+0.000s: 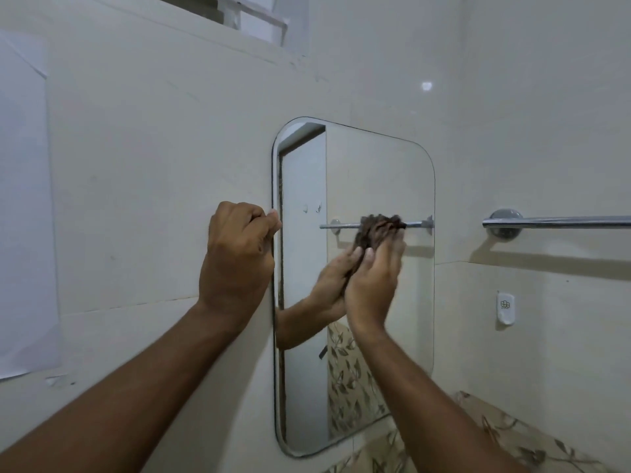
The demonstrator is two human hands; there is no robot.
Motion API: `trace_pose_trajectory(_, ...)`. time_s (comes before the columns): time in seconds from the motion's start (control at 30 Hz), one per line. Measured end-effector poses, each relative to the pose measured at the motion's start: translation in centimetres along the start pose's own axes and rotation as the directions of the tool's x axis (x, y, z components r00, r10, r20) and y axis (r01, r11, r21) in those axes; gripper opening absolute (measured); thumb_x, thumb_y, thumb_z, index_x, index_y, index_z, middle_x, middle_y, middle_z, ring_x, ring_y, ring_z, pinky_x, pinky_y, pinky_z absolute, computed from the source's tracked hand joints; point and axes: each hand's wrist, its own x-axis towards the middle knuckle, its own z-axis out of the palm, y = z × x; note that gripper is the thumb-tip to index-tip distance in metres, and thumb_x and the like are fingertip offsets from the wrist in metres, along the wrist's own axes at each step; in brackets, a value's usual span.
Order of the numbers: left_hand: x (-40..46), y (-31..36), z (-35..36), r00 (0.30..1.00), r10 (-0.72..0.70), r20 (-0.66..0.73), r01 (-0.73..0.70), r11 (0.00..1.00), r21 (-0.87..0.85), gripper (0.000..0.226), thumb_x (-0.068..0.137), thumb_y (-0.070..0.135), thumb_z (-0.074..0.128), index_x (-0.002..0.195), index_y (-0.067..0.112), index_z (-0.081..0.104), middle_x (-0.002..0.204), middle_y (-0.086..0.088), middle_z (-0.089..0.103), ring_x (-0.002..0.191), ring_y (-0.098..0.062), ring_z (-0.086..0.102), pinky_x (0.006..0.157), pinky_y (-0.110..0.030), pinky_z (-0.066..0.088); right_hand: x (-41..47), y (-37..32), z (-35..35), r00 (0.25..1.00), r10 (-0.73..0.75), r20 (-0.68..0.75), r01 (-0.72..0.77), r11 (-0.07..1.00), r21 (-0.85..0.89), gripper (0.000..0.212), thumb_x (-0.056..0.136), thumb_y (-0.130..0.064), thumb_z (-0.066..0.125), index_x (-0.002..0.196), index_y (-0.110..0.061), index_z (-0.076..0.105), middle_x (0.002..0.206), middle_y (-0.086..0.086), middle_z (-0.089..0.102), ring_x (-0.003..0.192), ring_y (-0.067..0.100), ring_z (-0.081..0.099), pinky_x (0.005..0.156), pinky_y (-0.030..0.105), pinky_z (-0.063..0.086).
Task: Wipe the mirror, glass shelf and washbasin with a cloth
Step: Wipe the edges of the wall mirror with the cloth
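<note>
A rounded frameless mirror (pixel 382 172) hangs on the cream tiled wall. My right hand (pixel 374 278) presses a dark brown cloth (pixel 379 228) flat against the glass near the mirror's middle. The hand and the cloth are doubled by their reflection. My left hand (pixel 239 257) is curled in a fist at the mirror's left edge, with the fingertips touching the rim. The glass shelf and the washbasin are out of view.
A chrome towel rail (pixel 560 221) is fixed to the wall right of the mirror, with a small white wall fitting (pixel 505 307) below it. A white sheet (pixel 24 213) hangs on the far left. Leaf-patterned tiles (pixel 512 435) run along the bottom right. A window frame (pixel 252 18) sits above.
</note>
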Motion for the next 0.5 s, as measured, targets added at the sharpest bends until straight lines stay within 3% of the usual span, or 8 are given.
trace_pose_trajectory(0.07,0.2,0.2,-0.2,1.0,-0.021,0.008,0.021,1.0,-0.015,0.013,0.092,0.008,0.065,0.087,-0.002,0.07,0.078,-0.012,0.062,0.081,-0.027,0.052,0.072,-0.039,0.047,-3.0,-2.2,0.8,0.986,-0.154,0.07,0.153,0.988,0.011,0.053,0.107,-0.025,0.025,0.158,-0.015,0.017,0.167,0.003,0.01,0.154,0.018,0.008,0.124,0.044,0.022)
trace_pose_trajectory(0.13,0.3,0.4,-0.6,0.999,-0.047,0.024,0.048,0.999,-0.018,0.014,0.093,0.01,0.063,0.085,0.0,0.071,0.077,-0.009,0.06,0.08,-0.026,0.05,0.071,-0.04,0.046,-5.2,-3.7,1.5,0.96,-0.25,0.127,0.248,0.968,0.03,0.054,0.107,-0.026,0.025,0.157,-0.009,0.017,0.167,0.006,0.01,0.155,0.018,0.002,0.125,0.047,0.015)
trace_pose_trajectory(0.37,-3.6,2.0,-2.2,0.977,-0.198,0.084,0.201,0.979,-0.025,0.011,0.092,0.01,0.064,0.091,0.006,0.073,0.079,-0.005,0.06,0.081,-0.019,0.047,0.072,-0.028,0.044,-10.5,-3.9,1.5,0.857,-0.461,0.229,0.454,0.887,0.087,0.061,0.1,0.006,0.048,0.155,-0.002,0.023,0.166,0.011,0.012,0.154,0.028,0.005,0.122,0.054,0.017)
trace_pose_trajectory(0.5,-5.7,1.6,-2.7,0.987,-0.09,0.13,0.088,0.996,0.022,0.011,0.093,0.008,0.063,0.092,0.005,0.074,0.08,-0.007,0.061,0.079,-0.024,0.049,0.071,-0.037,0.044,-10.4,-0.6,0.2,0.755,-0.602,0.26,0.606,0.792,0.074,0.052,0.099,0.001,0.047,0.149,0.004,0.033,0.161,0.019,0.025,0.152,0.033,0.018,0.12,0.056,0.025)
